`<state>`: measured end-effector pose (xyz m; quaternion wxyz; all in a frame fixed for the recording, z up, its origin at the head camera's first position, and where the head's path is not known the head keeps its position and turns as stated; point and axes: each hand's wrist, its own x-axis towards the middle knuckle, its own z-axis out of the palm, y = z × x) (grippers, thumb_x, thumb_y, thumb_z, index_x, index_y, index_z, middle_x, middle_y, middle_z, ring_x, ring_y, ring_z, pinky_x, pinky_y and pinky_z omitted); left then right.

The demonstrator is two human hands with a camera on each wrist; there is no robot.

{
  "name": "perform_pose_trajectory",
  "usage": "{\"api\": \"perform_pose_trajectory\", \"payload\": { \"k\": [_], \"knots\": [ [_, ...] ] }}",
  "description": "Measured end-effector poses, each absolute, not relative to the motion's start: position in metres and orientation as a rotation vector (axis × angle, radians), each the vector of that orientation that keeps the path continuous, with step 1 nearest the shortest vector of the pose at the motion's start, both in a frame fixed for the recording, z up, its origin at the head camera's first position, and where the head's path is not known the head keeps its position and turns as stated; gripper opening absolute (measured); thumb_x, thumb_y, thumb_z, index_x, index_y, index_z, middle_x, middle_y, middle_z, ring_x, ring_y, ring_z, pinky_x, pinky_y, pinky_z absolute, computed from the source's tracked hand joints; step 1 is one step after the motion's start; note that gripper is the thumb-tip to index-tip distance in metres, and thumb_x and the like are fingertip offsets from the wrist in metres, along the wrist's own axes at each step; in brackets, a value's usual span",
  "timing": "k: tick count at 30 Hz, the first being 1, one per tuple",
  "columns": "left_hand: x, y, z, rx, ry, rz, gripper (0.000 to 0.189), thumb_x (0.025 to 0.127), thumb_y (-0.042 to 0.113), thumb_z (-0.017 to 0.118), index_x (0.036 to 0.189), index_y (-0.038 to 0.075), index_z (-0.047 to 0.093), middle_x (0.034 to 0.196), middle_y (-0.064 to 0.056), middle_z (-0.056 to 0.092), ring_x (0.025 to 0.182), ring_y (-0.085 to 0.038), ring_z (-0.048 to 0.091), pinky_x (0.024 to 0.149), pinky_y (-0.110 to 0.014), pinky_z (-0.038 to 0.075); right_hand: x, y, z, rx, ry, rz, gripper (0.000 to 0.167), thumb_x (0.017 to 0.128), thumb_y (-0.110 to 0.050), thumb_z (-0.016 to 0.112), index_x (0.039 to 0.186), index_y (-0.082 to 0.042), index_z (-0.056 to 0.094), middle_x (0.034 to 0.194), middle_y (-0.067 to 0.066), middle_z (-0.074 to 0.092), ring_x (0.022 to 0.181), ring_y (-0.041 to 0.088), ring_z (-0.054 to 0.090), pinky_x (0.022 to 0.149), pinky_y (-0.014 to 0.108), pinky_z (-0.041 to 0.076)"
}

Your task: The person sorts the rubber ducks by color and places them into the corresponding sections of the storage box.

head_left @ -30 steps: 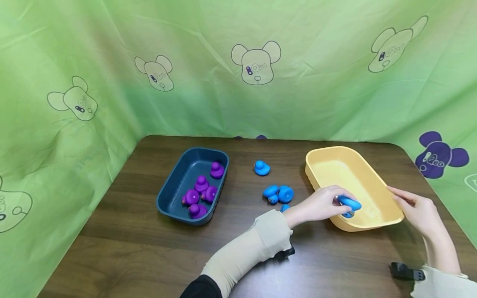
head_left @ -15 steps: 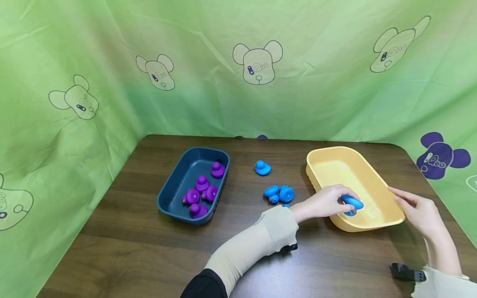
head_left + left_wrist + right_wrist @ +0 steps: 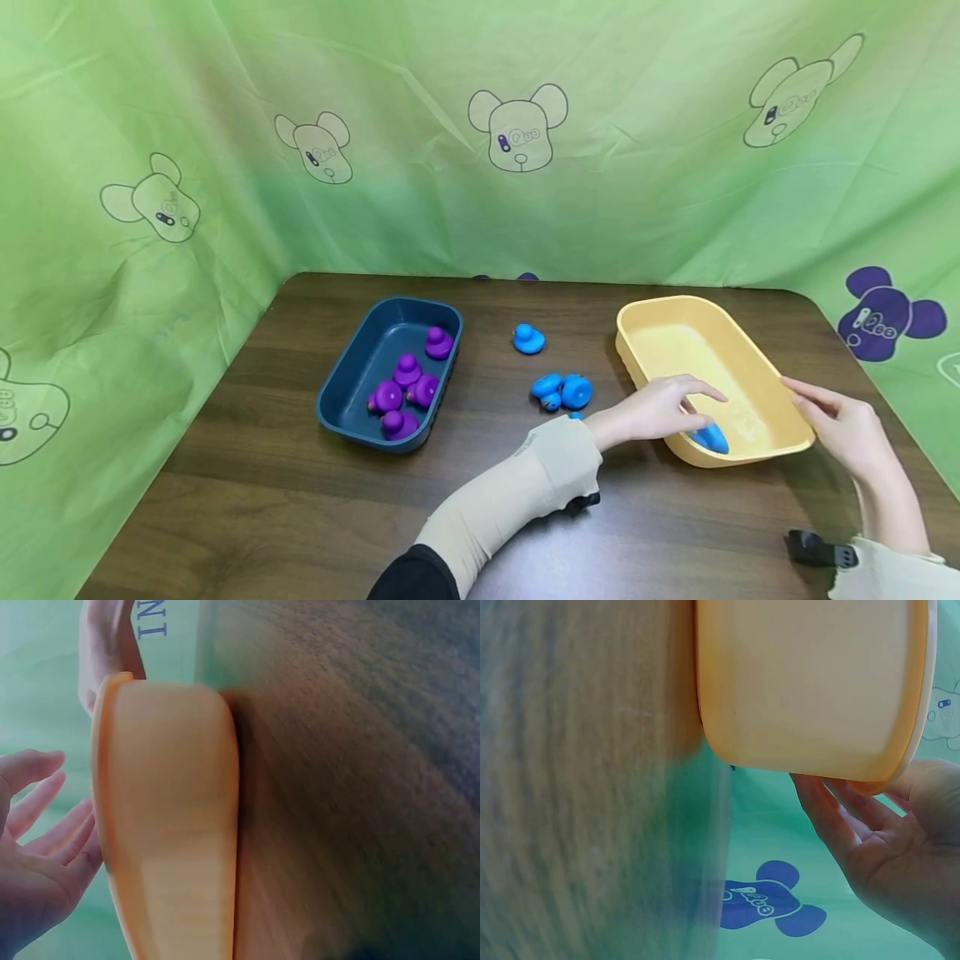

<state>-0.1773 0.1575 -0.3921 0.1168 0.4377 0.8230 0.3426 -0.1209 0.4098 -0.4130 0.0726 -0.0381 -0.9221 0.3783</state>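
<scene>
In the head view, my left hand (image 3: 663, 408) hangs over the near left side of the yellow tray (image 3: 675, 333), thumb and fingers spread apart. Under it a blue rubber duck (image 3: 712, 437) lies tipped over inside the tray, partly hidden by the hand. The left wrist view has the left hand's fingers (image 3: 45, 840) loosely spread at the tray's rim, holding nothing. My right hand (image 3: 847, 429) holds the tray's right side at the rim. In the right wrist view, its fingers (image 3: 829, 817) reach behind the tray's wall, with the thumb by the rim.
A dark blue tray (image 3: 341, 392) with several purple rubber ducks (image 3: 407, 371) stands on the left of the wooden table (image 3: 300, 517). Between the trays sit one blue duck (image 3: 528, 339) and a cluster of blue ducks (image 3: 576, 391). A green cloth (image 3: 420, 208) hangs behind.
My left hand has let go of the blue duck, which has dropped to the tray's floor, and its fingers have spread. The right hand stays at the rim.
</scene>
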Motion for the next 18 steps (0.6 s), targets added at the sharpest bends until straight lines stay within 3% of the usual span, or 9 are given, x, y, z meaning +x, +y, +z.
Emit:
{"api": "perform_pose_trajectory", "payload": {
  "k": [8,18],
  "knots": [
    [-0.174,0.136,-0.387,1.250,2.336,1.101,0.031,0.085,0.024,0.059,0.116,0.019,0.057,0.112,0.009,0.055,0.081,0.011,0.049,0.071,-0.001,0.036,-0.123,0.415,-0.421,-0.186,-2.785,1.117,0.036,0.091,-0.031,0.048,0.126,-0.024,0.051,0.088,-0.041,0.039,0.081,-0.025,0.032,0.064,0.002,0.028],
    [-0.170,0.101,-0.384,1.310,2.387,1.090,0.028,0.085,0.025,0.060,0.112,0.018,0.059,0.105,0.006,0.059,0.078,0.009,0.050,0.072,-0.003,0.039,-0.121,0.408,-0.412,-0.106,-2.747,1.126,0.031,0.090,-0.022,0.049,0.120,-0.025,0.056,0.083,-0.044,0.038,0.076,-0.025,0.033,0.059,0.002,0.031]
  ]
}}
